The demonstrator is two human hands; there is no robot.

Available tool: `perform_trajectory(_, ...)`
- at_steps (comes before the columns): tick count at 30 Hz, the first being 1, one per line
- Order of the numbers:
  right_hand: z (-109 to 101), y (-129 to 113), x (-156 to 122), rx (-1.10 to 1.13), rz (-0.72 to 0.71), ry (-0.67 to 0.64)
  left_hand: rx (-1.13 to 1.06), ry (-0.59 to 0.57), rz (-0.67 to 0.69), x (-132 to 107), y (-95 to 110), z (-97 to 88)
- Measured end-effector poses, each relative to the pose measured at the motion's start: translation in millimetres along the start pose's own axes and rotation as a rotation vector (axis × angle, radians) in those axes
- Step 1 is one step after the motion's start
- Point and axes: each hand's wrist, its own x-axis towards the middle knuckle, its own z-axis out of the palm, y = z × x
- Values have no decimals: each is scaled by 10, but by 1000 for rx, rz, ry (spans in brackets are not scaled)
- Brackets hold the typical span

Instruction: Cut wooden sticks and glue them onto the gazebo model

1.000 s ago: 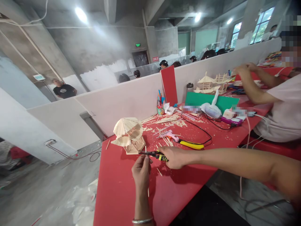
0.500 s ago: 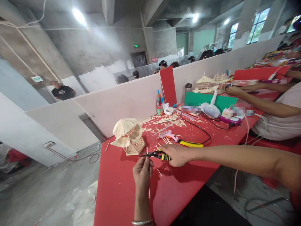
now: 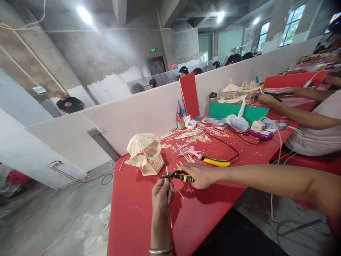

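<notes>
My left hand (image 3: pixel 162 192) pinches a thin wooden stick (image 3: pixel 171 219), whose lower part shows below the fingers and whose tip pokes up above them. Closed round the black and yellow handles of scissors (image 3: pixel 177 174) is my right hand (image 3: pixel 198 175). The dark blades lie across the stick just above my left fingertips; I cannot tell whether they touch it. Just beyond stands a small pavilion model (image 3: pixel 144 153) built of pale sticks, with a pleated roof and a many-sided base.
A pink glue gun (image 3: pixel 194 153) and a yellow-handled tool (image 3: pixel 216 162) lie beyond my right hand. Loose sticks (image 3: pixel 183 133) and chips litter the red table (image 3: pixel 138 213). A pen cup (image 3: pixel 180 123) stands by the white partition (image 3: pixel 128 110). At right, a co-worker's arm (image 3: pixel 290 113) reaches over the table.
The view has shifted slightly. My hands keep nearly the same pose at the stick, whose lower end has swung a little to the right. The co-worker's hands at right have moved.
</notes>
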Motion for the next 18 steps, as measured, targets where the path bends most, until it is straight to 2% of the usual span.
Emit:
perform_trajectory(5, -46, -6, -17, -3, -11, -42, -105, -110, -111, 0, 10, -43)
perform_trajectory(8, -29, 10, -22, -9, 5, -46, -133, -140, -131, 2, -3, -51)
perform_trajectory(13, 17, 42, 4, 2, 40, -50, -124, -139, -94, 22, -25, -55)
perform_trajectory(18, 50, 97, 37, 127, -12, -63, -90, -104, -59, 32, 7, -61)
